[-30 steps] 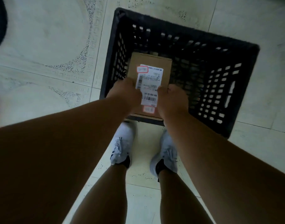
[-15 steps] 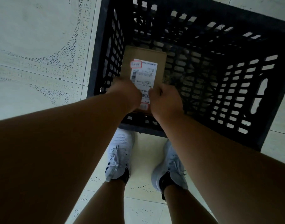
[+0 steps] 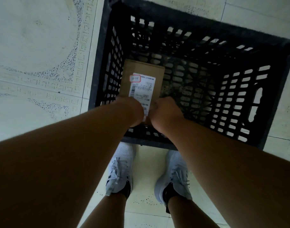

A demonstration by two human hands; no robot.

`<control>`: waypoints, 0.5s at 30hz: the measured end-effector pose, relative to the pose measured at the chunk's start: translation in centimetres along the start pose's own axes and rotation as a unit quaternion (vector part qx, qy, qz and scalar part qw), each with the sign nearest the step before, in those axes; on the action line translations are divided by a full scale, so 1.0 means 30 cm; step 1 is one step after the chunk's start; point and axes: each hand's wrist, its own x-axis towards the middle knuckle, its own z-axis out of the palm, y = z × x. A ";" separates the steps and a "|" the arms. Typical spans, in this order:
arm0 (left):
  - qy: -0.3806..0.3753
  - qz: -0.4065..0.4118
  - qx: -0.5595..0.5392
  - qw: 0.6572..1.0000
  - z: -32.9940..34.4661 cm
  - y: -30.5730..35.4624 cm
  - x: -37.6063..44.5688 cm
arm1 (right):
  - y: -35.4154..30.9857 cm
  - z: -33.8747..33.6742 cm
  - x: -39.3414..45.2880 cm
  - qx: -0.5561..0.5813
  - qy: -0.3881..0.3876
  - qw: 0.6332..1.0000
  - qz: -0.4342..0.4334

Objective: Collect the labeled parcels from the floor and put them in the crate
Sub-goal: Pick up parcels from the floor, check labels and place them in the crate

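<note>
Reaching down from the bottom corners of the view, your two bare forearms run side by side and meet inside the crate. Your left hand [image 3: 132,111] grips the near left end of the parcel [image 3: 141,76], knuckles up, fingers curled round its edge and hidden below it. Your right hand [image 3: 165,112] grips the near right end in the same way, its fingers tucked under and out of sight. The two hands sit close together, with only a narrow strip of the label showing between them.

You hold one parcel, a brown cardboard box, low inside the crate against its left wall. Its far end points away from you. Whether it already rests on the crate bottom cannot be told. One white shipping label [image 3: 141,89] lies along its top face, with a small red-outlined mark at the label's far left corner; the print is too small to read.

There is one crate [image 3: 272,99], black plastic with lattice walls and a lattice floor, and one long handle slot shows in its right wall. It stands on the pale tiled floor [image 3: 34,46], which carries a speckled curved pattern at the left.

Your two white shoes [image 3: 121,168] stand just before the crate's near wall, apart from each other, toes toward it.
</note>
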 end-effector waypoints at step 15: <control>0.359 0.162 -0.175 0.902 -0.681 0.173 -1.263 | -0.493 -0.850 -1.099 0.151 0.319 0.918 -0.181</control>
